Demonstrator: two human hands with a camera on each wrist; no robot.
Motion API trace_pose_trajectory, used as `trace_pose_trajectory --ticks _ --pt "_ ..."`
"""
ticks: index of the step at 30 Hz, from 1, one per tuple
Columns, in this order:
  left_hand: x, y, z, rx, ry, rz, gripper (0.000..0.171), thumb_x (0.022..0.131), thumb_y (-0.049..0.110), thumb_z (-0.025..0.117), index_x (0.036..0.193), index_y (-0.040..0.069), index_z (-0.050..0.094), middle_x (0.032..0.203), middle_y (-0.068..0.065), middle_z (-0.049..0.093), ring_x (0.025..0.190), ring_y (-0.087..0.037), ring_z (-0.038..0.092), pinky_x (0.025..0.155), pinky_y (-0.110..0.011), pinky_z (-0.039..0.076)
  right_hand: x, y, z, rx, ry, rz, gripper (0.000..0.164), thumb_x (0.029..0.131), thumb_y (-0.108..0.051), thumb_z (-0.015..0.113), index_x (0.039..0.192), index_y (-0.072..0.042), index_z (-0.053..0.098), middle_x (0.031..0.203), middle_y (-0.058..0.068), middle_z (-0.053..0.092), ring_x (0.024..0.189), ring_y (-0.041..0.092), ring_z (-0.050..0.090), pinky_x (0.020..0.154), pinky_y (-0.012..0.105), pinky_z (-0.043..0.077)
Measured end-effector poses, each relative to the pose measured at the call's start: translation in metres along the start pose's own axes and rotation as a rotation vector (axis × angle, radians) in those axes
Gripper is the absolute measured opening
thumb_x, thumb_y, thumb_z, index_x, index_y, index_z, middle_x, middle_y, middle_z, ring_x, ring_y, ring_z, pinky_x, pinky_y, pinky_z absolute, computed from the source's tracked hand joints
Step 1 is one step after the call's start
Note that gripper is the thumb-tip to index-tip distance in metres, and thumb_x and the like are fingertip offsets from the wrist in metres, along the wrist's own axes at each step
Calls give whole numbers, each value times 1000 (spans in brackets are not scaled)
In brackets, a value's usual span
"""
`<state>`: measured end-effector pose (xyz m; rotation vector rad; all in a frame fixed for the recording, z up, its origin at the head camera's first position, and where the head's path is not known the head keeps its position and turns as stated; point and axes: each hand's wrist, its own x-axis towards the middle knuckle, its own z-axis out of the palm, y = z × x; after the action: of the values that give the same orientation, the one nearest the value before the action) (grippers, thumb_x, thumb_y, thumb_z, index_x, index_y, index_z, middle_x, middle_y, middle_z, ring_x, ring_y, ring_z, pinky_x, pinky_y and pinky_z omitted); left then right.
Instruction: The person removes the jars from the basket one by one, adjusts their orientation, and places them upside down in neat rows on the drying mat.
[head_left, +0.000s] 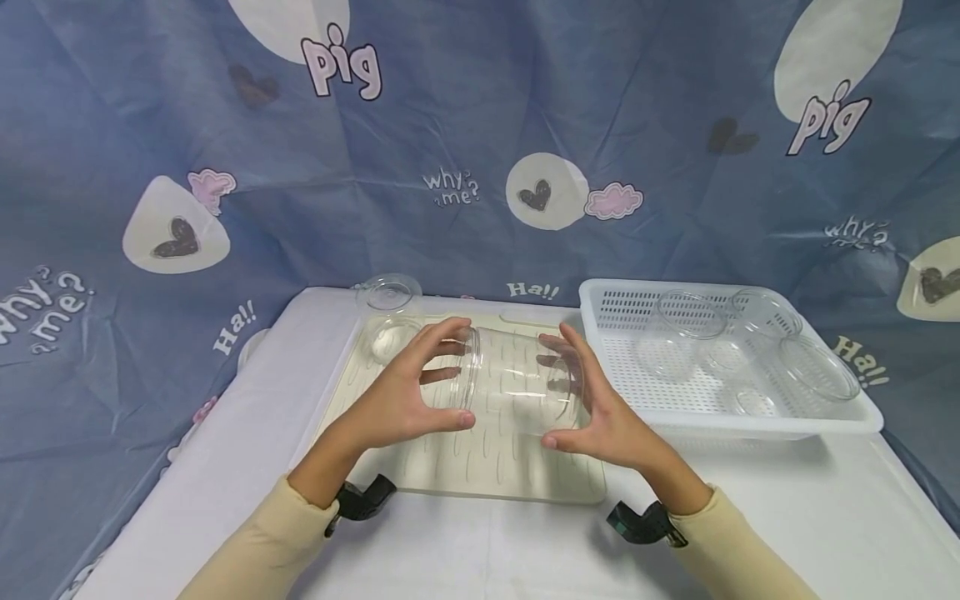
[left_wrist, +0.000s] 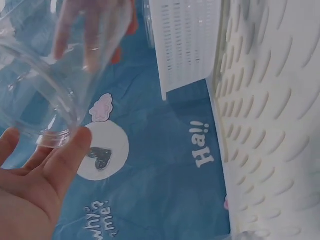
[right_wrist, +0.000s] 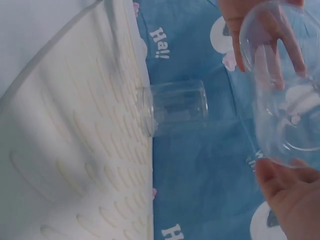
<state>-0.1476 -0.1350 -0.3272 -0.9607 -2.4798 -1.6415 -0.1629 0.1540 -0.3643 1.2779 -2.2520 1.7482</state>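
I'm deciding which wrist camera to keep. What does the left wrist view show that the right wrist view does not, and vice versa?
Only the left wrist view: part of the white basket.
Only the right wrist view: a second clear jar, seen whole, standing on the mat. A clear sliver at the left view's bottom edge is too slight to identify.
Both: the held clear jar, left hand, right hand, mat and blue printed cloth.

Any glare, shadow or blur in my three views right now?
Head view: small white highlights on the clear jar, its see-through wall blending into the mat, and soft shadow below the basket; left wrist view: glints along the clear jar's rim, picture slightly soft, the left edge cropping the clear jar; right wrist view: hazy, with shadow streaks across the mat.
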Motion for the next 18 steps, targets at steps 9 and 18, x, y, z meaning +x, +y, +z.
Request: trace_pose_trajectory --ticks 9,18 --pt "-4 -6 3 -218 21 12 95 80 20 83 156 15 26 157 -15 30 143 -38 37 113 -48 44 5 -5 7 79 86 -73 122 76 -29 87 159 -6 1 161 17 21 143 32 35 113 35 45" --pt "-7 -9 10 -374 -19 36 94 87 28 78 157 11 19 155 -24 26 144 -47 31 115 -62 35 5 -14 7 -13 102 -33 123 67 -4 89 159 -12 8 158 17 26 139 22 41 104 35 52"
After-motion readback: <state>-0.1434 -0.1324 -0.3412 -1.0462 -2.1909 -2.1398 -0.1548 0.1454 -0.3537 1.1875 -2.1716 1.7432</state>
